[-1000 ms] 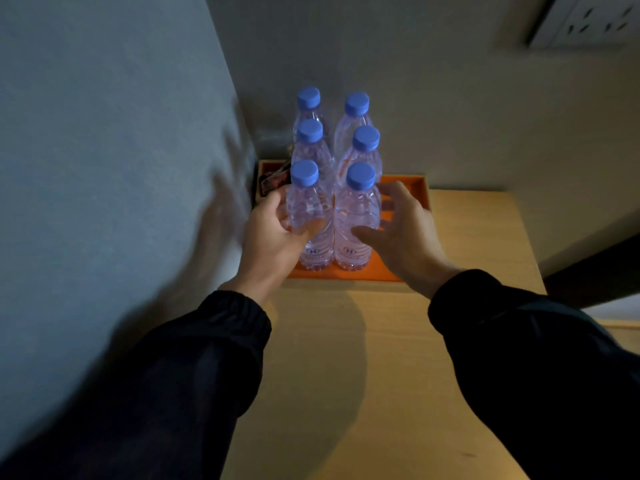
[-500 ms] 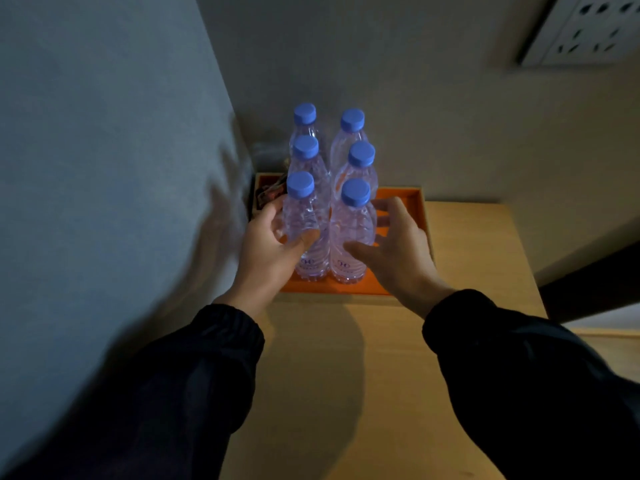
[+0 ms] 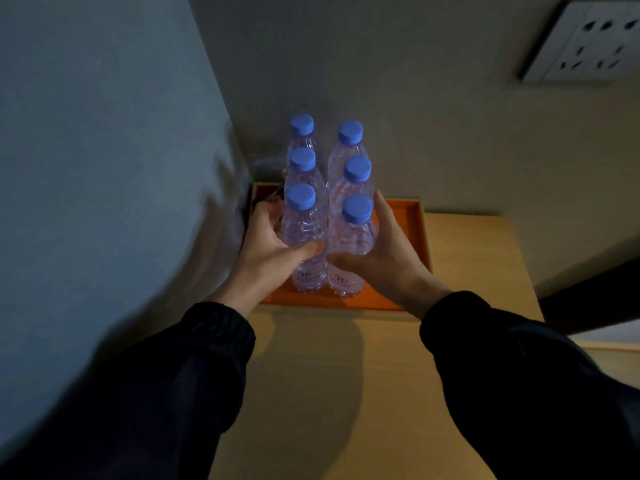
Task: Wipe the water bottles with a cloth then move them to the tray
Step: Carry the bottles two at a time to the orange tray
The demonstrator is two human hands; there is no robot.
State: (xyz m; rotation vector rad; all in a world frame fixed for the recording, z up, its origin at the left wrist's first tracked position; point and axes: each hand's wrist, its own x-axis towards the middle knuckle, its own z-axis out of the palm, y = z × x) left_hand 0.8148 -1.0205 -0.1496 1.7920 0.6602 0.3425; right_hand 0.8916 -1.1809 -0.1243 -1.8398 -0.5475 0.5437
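Six clear water bottles with blue caps stood upright in two rows of three on an orange tray (image 3: pixel 417 237), packed close so that neighbours touched or nearly touched. The near left bottle (image 3: pixel 304 237) and the near right bottle (image 3: pixel 353 244) stood side by side at the front of the tray, with the middle pair (image 3: pixel 356 181) behind them and the far pair (image 3: pixel 302 133) closest to the back wall.

The left hand (image 3: pixel 266 251) was wrapped around the near left bottle, thumb pressed across its front and fingers curled round its left side. The right hand (image 3: pixel 384 258) cupped the near right bottle in the same way, thumb lying across the front low on the body and fingers (image 3: pixel 381 206) reaching up along its right side. Both thumbs almost met between the two bottles. Both arms wore dark sleeves (image 3: pixel 519 375).

The tray sat at the back left corner of a light wooden table (image 3: pixel 467 341), against the side wall (image 3: pixel 104 168). Something small and dark lay in the tray's back left corner, too dim to tell what. A white socket panel (image 3: pixel 585 43) was fixed high on the back wall to the right.
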